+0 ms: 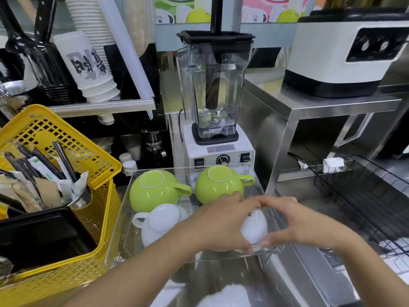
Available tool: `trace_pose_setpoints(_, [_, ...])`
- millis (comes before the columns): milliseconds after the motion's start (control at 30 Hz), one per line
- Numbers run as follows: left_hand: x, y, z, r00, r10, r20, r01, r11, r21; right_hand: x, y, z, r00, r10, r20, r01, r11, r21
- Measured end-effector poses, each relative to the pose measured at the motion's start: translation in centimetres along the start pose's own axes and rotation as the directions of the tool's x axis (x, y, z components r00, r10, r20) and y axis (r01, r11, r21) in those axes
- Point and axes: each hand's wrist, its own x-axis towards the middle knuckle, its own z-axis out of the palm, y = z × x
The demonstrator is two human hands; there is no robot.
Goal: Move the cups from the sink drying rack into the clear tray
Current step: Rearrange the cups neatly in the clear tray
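Note:
The clear tray sits on the steel counter in front of the blender. Inside it, two green cups stand upside down at the back, handles to the right. A white cup lies upside down at the front left. Both hands wrap around another white cup at the tray's front right: my left hand grips its left side, my right hand its right side. The black wire drying rack stands to the right with no cups visible on it.
A yellow basket with utensils and a black tray crowds the left. A blender stands right behind the clear tray. A steel shelf carries a white machine at the right. A white cloth lies near the front edge.

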Motion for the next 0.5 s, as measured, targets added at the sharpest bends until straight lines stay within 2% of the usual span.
trace_pose_setpoints(67, [-0.2,0.0,0.0,0.998,-0.003,-0.062,0.001,1.000,-0.030,-0.3,-0.8,0.3,0.998,-0.017,-0.054,0.016,0.999,-0.036])
trace_pose_setpoints(167, [-0.5,-0.1,-0.3,0.970,-0.011,-0.242,-0.021,0.991,-0.130,-0.7,-1.9,-0.1,0.987,-0.078,-0.141,0.084,0.996,0.036])
trace_pose_setpoints(267, [-0.8,-0.1,-1.0,0.907,-0.024,-0.420,-0.082,0.969,-0.233,-0.7,-2.4,-0.9,0.960,-0.145,-0.238,0.158,0.987,0.038])
trace_pose_setpoints(333, [-0.9,0.2,-1.4,0.852,-0.106,-0.512,-0.125,0.910,-0.396,-0.8,-2.6,-1.1,0.929,-0.185,-0.321,0.214,0.975,0.058])
trace_pose_setpoints(400, [-1.2,0.9,-2.0,0.805,-0.249,-0.539,-0.199,0.742,-0.640,-0.7,-3.0,-0.8,0.895,-0.212,-0.392,0.249,0.967,0.046])
trace_pose_setpoints(433, [-1.3,1.3,-2.1,0.791,-0.335,-0.512,-0.237,0.604,-0.761,-0.7,-3.2,-0.5,0.874,-0.247,-0.419,0.274,0.962,0.004])
trace_pose_setpoints(500, [-1.5,1.8,-2.4,0.796,-0.479,-0.369,-0.264,0.275,-0.925,-0.5,-3.4,0.2,0.792,-0.383,-0.476,0.339,0.924,-0.179])
